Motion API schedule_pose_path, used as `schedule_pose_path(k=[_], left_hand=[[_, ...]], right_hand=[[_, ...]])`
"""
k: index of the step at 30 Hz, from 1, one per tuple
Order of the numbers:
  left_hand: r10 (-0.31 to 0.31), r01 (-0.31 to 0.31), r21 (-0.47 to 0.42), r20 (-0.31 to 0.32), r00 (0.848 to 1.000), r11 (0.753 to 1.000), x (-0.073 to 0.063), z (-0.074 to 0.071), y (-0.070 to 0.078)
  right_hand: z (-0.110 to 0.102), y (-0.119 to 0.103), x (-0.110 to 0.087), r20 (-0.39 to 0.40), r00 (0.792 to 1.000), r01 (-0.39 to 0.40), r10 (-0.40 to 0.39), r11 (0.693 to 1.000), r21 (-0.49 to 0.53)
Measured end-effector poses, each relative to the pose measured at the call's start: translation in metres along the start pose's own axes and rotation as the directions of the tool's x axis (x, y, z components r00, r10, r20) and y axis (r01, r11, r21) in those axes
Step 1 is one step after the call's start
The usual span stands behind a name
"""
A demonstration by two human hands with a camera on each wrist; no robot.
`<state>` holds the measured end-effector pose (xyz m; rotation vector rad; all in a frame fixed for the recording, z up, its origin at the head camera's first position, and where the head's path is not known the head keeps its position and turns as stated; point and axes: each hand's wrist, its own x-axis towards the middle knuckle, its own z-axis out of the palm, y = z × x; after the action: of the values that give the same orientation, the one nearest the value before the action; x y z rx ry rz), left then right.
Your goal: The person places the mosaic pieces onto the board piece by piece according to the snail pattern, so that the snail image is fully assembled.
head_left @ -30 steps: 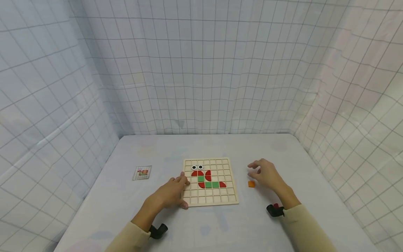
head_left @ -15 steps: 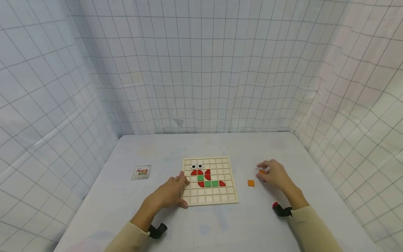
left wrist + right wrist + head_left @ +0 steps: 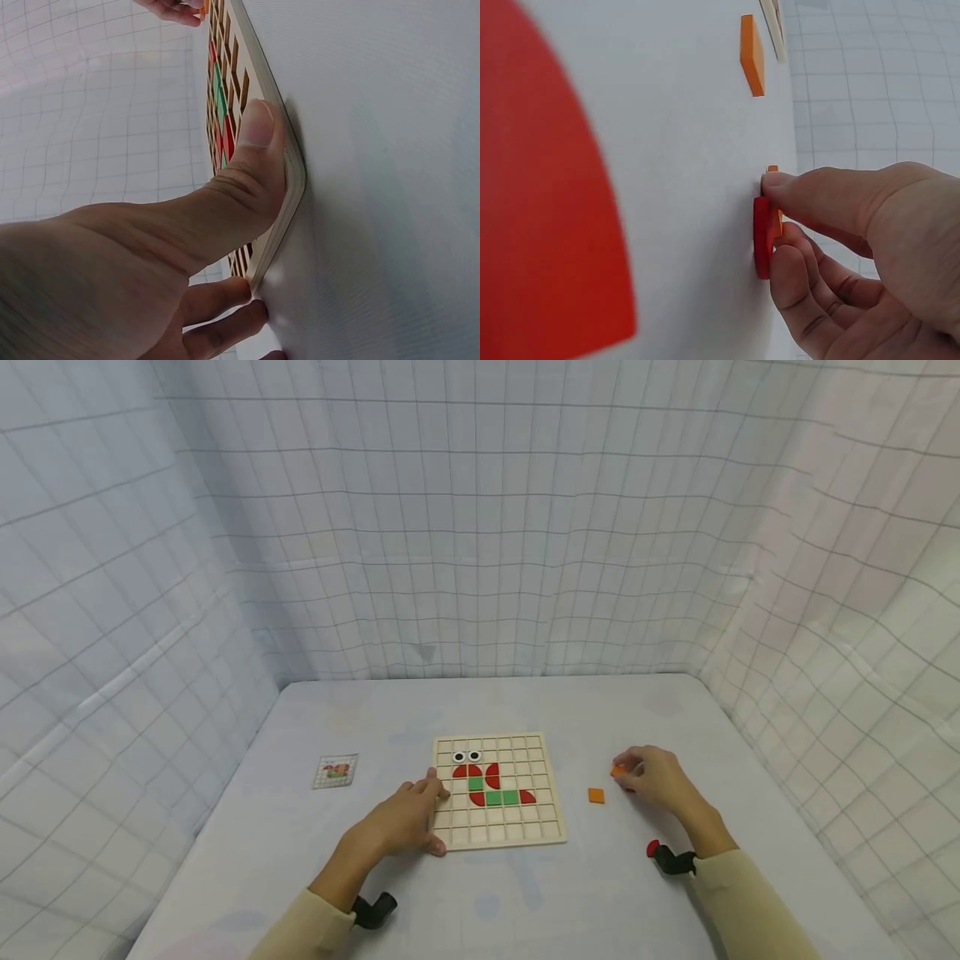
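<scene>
A pale wooden grid board (image 3: 517, 833) lies on the table, with red curved tiles (image 3: 492, 776), green square tiles (image 3: 492, 798) and two eye tiles (image 3: 474, 757) in its cells. My left hand (image 3: 401, 818) rests against its left side; in the left wrist view the thumb (image 3: 259, 127) presses on the rim near a corner. Right of the board, my right hand (image 3: 656, 778) pinches an orange tile (image 3: 618, 770) between thumb and fingers. A red tile (image 3: 762, 238) stands right beside it in the right wrist view; whether the fingers hold it too is unclear.
A loose orange square tile (image 3: 596, 796) lies between the board and my right hand. Below the right wrist is a red quarter-round tile (image 3: 652, 848), large in the right wrist view. A small picture card (image 3: 335, 772) lies left of the board. Gridded white cloth (image 3: 480, 568) encloses the table.
My right hand first moved right, away from the nearer orange tile, to another orange tile, and its fingers have closed around that one. The left hand has stayed on the board.
</scene>
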<state>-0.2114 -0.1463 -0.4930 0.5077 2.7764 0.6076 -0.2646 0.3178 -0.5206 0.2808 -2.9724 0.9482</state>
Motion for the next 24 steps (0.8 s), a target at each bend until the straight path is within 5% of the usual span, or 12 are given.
schedule_pose_path(k=[24], left_hand=[[0.000,0.000,0.003,0.007,1.000,1.000,0.000,0.001,-0.005]], right_hand=[[0.029,-0.059,0.026,0.011,0.985,0.174,-0.174,0.985,0.023]])
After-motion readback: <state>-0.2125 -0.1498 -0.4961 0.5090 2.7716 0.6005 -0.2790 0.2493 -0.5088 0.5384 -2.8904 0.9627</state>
